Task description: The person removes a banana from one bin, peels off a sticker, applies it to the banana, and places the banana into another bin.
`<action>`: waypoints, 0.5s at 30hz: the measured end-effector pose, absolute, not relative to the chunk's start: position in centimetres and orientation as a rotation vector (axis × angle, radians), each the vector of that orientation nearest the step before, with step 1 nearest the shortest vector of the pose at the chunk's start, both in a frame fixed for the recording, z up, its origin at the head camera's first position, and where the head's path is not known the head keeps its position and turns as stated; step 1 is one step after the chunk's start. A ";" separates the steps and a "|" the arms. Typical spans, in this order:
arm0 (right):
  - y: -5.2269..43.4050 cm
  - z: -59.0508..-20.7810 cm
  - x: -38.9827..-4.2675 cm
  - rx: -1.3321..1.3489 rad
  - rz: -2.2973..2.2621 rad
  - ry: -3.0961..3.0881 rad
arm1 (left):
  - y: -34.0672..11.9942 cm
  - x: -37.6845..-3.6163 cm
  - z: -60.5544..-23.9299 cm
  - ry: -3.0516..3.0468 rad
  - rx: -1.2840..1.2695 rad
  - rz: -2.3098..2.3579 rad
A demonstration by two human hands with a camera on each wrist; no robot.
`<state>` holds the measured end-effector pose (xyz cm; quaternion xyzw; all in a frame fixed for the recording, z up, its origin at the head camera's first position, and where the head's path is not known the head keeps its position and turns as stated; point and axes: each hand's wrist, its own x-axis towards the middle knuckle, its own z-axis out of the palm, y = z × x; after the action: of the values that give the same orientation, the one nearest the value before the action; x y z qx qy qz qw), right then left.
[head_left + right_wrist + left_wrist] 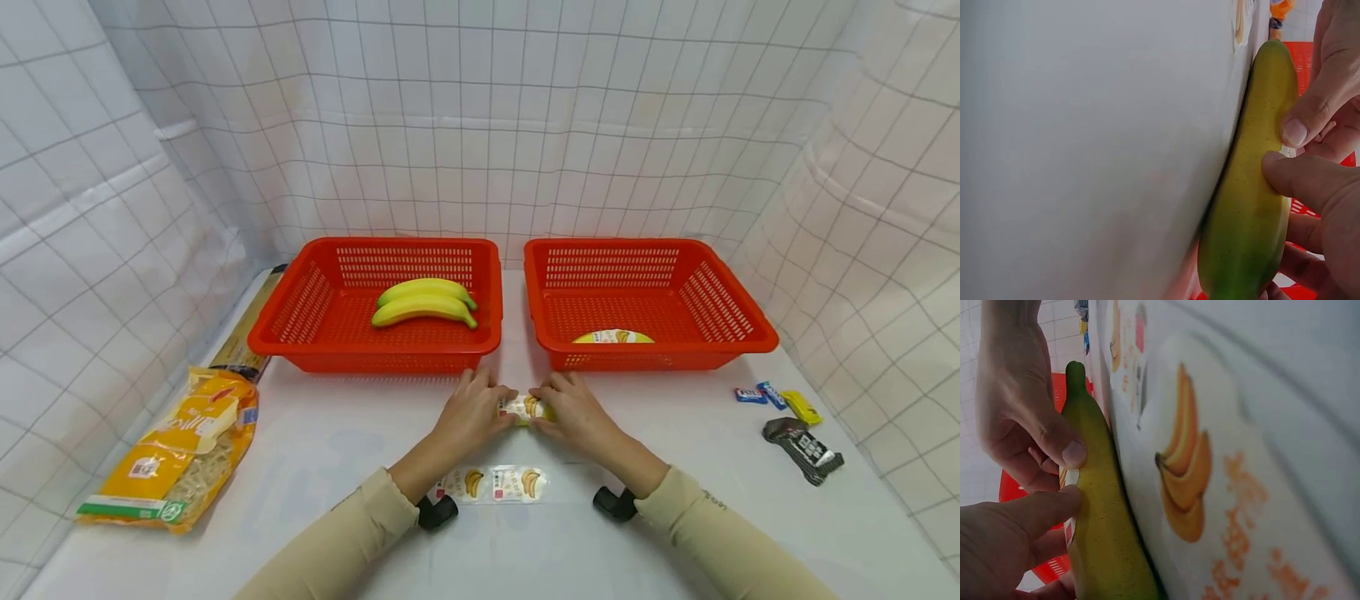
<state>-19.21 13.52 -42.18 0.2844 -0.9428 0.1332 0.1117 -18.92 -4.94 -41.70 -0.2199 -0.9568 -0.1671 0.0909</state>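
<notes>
Centrally, left hand and right hand pinch one banana lying on the white surface, fingers curled round a label.

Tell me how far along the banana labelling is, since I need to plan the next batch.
One labelled banana already lies in the right basket. In hand: both the left hand and right hand press a label around a banana on the table. Left, it seems: two bare bananas in the left basket and two stickers near the wrists.
</notes>
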 end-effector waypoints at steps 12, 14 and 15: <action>13.7 -42.6 -19.2 0.749 0.545 -2.801 | -7.7 -17.8 -42.0 -2.961 -0.471 -0.708; 13.8 -42.6 -19.3 0.734 0.585 -2.833 | -7.9 -17.7 -42.0 -2.962 -0.471 -0.726; 13.9 -42.7 -19.4 0.730 0.615 -2.853 | -7.9 -17.6 -42.1 -2.959 -0.475 -0.732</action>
<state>-19.36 13.94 -42.66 0.2421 -0.9462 0.2041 0.0666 -17.65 -7.93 -42.08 -0.1539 -0.9588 -0.2373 0.0284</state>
